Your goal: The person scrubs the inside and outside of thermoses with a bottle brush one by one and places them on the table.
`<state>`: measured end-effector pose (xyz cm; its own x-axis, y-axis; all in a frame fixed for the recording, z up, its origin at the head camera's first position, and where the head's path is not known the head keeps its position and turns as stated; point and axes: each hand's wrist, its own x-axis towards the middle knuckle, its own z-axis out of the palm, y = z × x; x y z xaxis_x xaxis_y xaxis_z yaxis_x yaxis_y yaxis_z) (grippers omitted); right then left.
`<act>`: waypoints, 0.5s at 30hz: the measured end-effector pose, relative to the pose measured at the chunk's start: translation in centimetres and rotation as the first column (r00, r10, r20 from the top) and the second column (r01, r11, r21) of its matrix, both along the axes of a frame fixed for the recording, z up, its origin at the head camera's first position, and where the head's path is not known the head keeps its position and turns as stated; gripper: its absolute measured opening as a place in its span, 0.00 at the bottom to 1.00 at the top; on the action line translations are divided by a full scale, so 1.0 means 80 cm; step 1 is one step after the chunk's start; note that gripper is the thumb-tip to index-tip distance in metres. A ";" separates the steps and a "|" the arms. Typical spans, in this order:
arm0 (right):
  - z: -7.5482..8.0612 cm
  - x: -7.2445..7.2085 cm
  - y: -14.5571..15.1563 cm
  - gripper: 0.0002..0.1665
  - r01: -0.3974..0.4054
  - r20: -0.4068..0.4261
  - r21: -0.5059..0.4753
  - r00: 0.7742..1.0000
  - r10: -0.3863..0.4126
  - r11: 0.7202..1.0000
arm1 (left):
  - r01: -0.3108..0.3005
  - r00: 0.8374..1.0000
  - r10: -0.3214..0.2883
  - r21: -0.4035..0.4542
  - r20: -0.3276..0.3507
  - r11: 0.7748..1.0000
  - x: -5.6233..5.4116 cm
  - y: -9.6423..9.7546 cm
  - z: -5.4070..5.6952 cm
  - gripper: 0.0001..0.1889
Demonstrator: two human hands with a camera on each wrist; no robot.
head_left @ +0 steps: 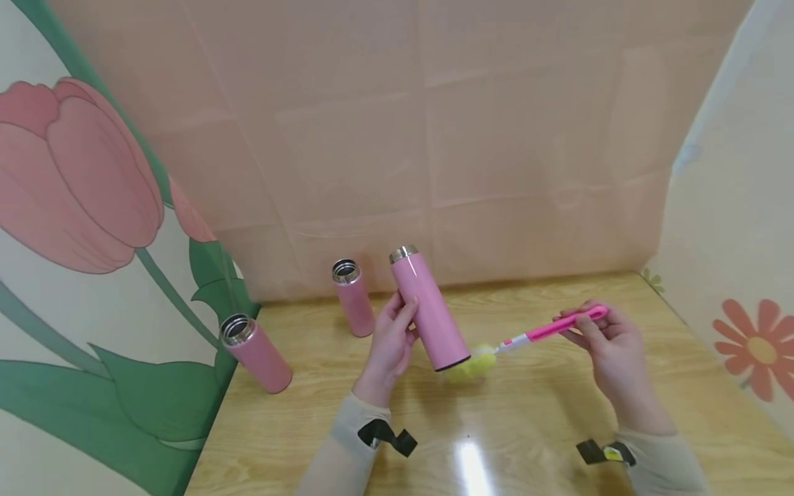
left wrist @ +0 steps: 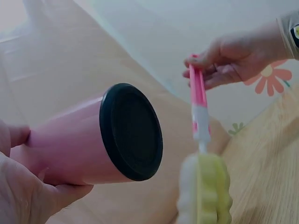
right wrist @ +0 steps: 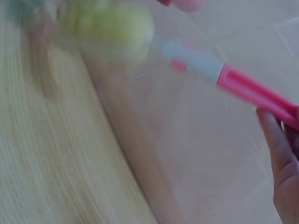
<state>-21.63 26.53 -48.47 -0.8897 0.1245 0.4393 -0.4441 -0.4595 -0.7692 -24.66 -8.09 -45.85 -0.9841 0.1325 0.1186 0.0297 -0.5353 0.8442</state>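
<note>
My left hand [head_left: 392, 339] grips a pink bottle [head_left: 431, 310] around its middle, lifted off the table and tilted. Its steel-rimmed open mouth points up and away, and its black base [left wrist: 133, 133] faces the left wrist camera. In my right hand [head_left: 611, 344] the pink handle [head_left: 561, 324] of a bottle brush is pinched between thumb and fingers. The brush's yellow and white sponge head [left wrist: 205, 191] hangs outside the bottle, close to its base. In the head view the base partly overlaps the sponge, and whether they touch I cannot tell. Motion blurs the sponge in the right wrist view.
Two more pink bottles without lids stand on the wooden table [head_left: 322, 427]: one at the left edge [head_left: 263, 358], another further back [head_left: 356, 306]. A peach cloth [head_left: 434, 151] hangs behind the table. Walls printed with flowers [head_left: 758, 348] flank both sides.
</note>
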 end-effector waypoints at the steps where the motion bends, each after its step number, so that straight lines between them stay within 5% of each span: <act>1: -0.001 0.000 0.001 0.07 0.025 0.025 0.021 0.999 -0.025 0.999 | -0.002 1.000 0.002 -0.001 -0.003 1.000 0.000 0.000 0.000 0.27; 8: 0.001 -0.002 0.019 0.06 0.176 0.203 -0.048 0.966 -0.163 0.983 | -0.115 0.993 0.115 -0.069 -0.006 0.991 0.001 0.009 -0.009 0.30; 12: 0.005 -0.005 0.032 0.12 0.370 0.360 -0.211 0.890 -0.279 0.905 | -0.169 0.986 0.165 -0.125 -0.034 0.978 0.000 0.015 -0.023 0.36; 15: 0.004 -0.004 0.042 0.11 0.423 0.427 -0.288 0.860 -0.280 0.859 | -0.214 0.976 0.206 -0.150 -0.064 0.965 -0.005 0.019 -0.039 0.40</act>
<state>-21.93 29.87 -48.11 -0.8379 0.5444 -0.0389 -0.3564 -0.5998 -0.7164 -25.05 -6.58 -48.93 -0.9854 -0.0562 0.1606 0.1699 -0.3757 0.9110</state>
